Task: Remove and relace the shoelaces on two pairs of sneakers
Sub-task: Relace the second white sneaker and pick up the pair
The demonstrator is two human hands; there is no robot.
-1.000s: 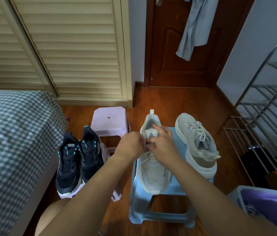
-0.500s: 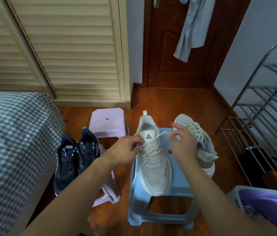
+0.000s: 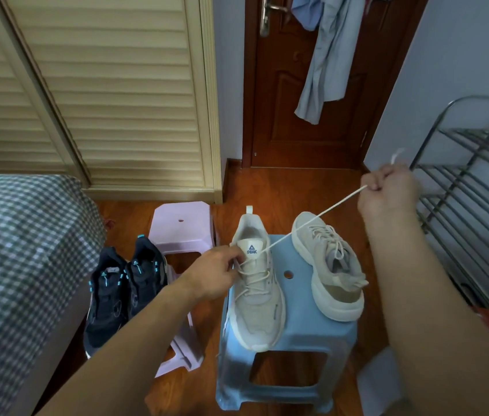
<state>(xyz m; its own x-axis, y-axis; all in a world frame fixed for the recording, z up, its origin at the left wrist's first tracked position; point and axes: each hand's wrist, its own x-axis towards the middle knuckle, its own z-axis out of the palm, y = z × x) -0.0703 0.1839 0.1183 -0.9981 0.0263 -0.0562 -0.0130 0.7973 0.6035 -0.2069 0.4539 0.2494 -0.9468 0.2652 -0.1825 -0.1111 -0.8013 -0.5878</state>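
Two beige sneakers stand on a blue plastic stool (image 3: 289, 334). The left beige sneaker (image 3: 259, 298) points its toe toward me. My left hand (image 3: 217, 270) pinches its lace beside the tongue, at the top eyelets. My right hand (image 3: 388, 190) is raised up and to the right, fist closed round the cream shoelace (image 3: 312, 222), which runs taut from the sneaker's top eyelet; its free end sticks out above my fist. The right beige sneaker (image 3: 331, 265) lies beside it, fully laced. A pair of black sneakers (image 3: 123, 292) with teal accents rests on an overturned pink stool (image 3: 184, 349).
A second pink stool (image 3: 181, 225) stands behind the black pair. A bed with a checked cover (image 3: 18, 259) fills the left. A metal shoe rack (image 3: 474, 187) stands right, close to my right hand. A wooden door (image 3: 303, 85) and louvred wardrobe (image 3: 102, 85) are behind.
My right hand has drawn away from the sneaker's tongue, up and to the right, pulling the lace out taut. My left hand has stayed at the top eyelets.
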